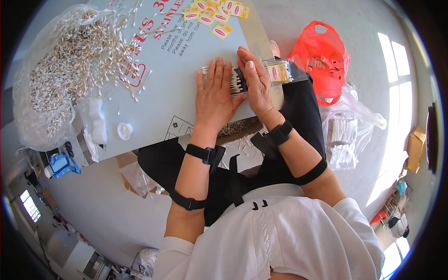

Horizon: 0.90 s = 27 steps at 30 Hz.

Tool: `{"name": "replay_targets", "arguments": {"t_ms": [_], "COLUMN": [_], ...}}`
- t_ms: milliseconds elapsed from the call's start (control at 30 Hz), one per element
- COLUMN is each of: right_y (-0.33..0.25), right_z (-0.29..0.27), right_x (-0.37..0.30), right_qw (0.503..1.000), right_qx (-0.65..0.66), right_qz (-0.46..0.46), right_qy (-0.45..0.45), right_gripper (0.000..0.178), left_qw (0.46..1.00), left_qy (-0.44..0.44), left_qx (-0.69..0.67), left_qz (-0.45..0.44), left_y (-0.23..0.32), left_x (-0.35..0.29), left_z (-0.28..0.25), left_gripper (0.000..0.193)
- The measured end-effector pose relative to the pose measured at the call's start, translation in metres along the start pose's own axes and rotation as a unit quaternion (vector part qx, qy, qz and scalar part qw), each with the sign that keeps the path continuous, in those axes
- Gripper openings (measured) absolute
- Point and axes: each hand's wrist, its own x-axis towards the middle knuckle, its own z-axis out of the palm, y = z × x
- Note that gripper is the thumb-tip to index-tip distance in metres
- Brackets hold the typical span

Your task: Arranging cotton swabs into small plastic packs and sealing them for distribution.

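1. Left hand (213,95) lies flat, fingers together, grip holding nothing, pressing on a row of cotton swabs (233,80) on the tabletop (186,60).
2. Right hand (254,79) stands on edge against the row's right side, grip around nothing.
3. Just right: packed swab bag (279,72).
4. Far left: loose swab pile (77,56). Farther right: red bag (322,58).
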Motion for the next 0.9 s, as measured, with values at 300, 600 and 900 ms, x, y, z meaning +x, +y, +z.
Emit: {"name": "replay_targets", "arguments": {"t_ms": [300, 600, 900], "right_y": [0.004, 0.009, 0.009], "right_z": [-0.003, 0.012, 0.012], "right_x": [-0.013, -0.027, -0.011], "right_qw": [0.998, 0.999, 0.999], "right_qx": [-0.057, 0.001, -0.010], "right_qz": [-0.025, -0.030, -0.040], "right_qy": [0.005, 0.032, 0.031], "right_gripper": [0.038, 0.038, 0.036], "left_qw": [0.948, 0.776, 0.771], "left_qy": [0.184, 0.262, 0.291], "left_qx": [-0.256, -0.559, -0.550], "left_qz": [-0.043, -0.130, -0.131], "left_y": [-0.012, 0.003, 0.006], "left_x": [-0.003, -0.006, -0.009], "left_z": [0.004, 0.010, 0.015], "left_gripper": [0.073, 0.071, 0.056]}}
